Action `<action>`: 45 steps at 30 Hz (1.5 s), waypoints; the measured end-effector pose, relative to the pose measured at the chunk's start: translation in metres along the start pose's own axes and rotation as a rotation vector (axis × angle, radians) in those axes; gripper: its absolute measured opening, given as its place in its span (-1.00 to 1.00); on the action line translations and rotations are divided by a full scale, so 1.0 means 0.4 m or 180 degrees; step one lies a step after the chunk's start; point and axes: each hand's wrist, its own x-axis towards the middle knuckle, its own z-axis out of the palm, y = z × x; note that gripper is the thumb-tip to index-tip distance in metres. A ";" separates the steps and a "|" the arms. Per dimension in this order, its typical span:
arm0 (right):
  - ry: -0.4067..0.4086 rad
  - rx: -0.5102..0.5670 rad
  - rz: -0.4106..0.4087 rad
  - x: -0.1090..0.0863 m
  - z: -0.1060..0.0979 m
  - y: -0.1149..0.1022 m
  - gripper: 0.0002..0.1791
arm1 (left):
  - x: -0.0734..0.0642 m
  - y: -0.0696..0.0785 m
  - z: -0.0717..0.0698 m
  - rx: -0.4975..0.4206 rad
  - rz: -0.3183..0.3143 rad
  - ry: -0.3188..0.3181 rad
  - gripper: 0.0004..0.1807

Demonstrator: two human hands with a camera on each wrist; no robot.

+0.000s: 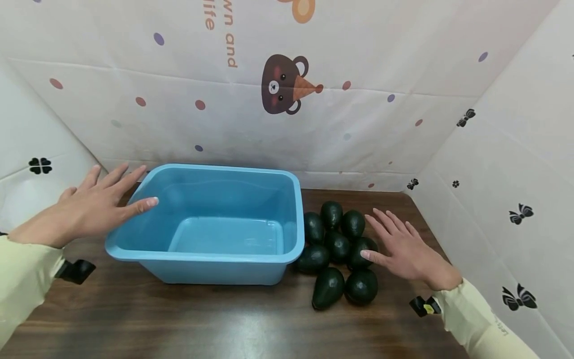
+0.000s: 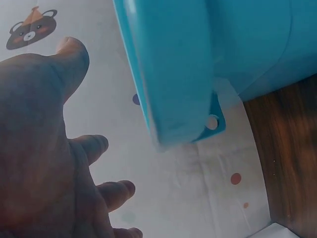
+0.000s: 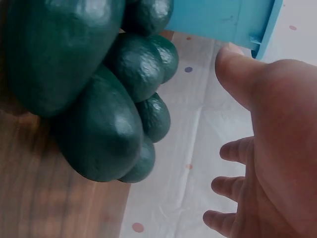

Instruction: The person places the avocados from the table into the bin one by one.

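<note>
A light blue plastic basin (image 1: 224,257) stands on the wooden table, with nothing inside it. To its right lies a cluster of several dark green avocados (image 1: 337,246), also seen large in the right wrist view. My left hand (image 1: 96,204) is spread over the basin's left end, fingers straight, holding nothing; in the left wrist view the basin's rim (image 2: 173,99) is apart from the fingers. On the other side my right hand (image 1: 405,249) hovers beside the avocados with extended fingers. It grips nothing, and whether the thumb touches an avocado I cannot tell.
Behind the basin rises a white wall covering (image 1: 233,124) printed with dots and a bear. A white side panel (image 1: 493,199) with black bows bounds the right. The brown wooden table (image 1: 215,319) extends in front of the basin.
</note>
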 end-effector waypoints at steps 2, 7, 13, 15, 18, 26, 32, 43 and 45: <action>0.0014 -0.0006 0.0001 0.001 0.010 0.001 0.02 | -0.001 -0.004 0.003 -0.0020 -0.0041 -0.0032 0.05; 0.0019 -0.0003 0.0023 0.001 0.033 0.001 0.01 | 0.002 -0.018 0.011 -0.0041 -0.0087 -0.0119 0.06; 0.0009 0.0062 0.0027 0.000 0.050 -0.003 0.00 | 0.015 -0.031 0.027 -0.0200 0.0052 -0.0175 0.09; -0.0002 0.0071 0.0035 0.000 0.055 -0.005 0.00 | 0.018 -0.032 0.030 -0.0307 0.0071 -0.0209 0.10; -0.0001 0.0064 0.0039 -0.001 0.060 -0.007 0.00 | 0.022 -0.032 0.030 -0.0469 0.0086 -0.0278 0.11; 0.0072 0.0141 -0.0001 0.004 0.063 -0.009 0.00 | 0.034 -0.039 0.023 -0.0939 0.0092 -0.0655 0.12; 0.0071 0.0160 -0.0004 0.013 0.072 -0.014 0.01 | 0.040 -0.039 0.024 -0.1096 0.0092 -0.0628 0.16; 0.0148 0.0067 -0.0082 0.018 0.095 -0.025 -0.05 | 0.041 -0.061 0.023 -0.1644 -0.0068 -0.0756 0.05; 0.0167 0.0049 -0.0083 0.018 0.100 -0.027 -0.07 | 0.041 -0.066 0.024 -0.1814 -0.0076 -0.0855 -0.01</action>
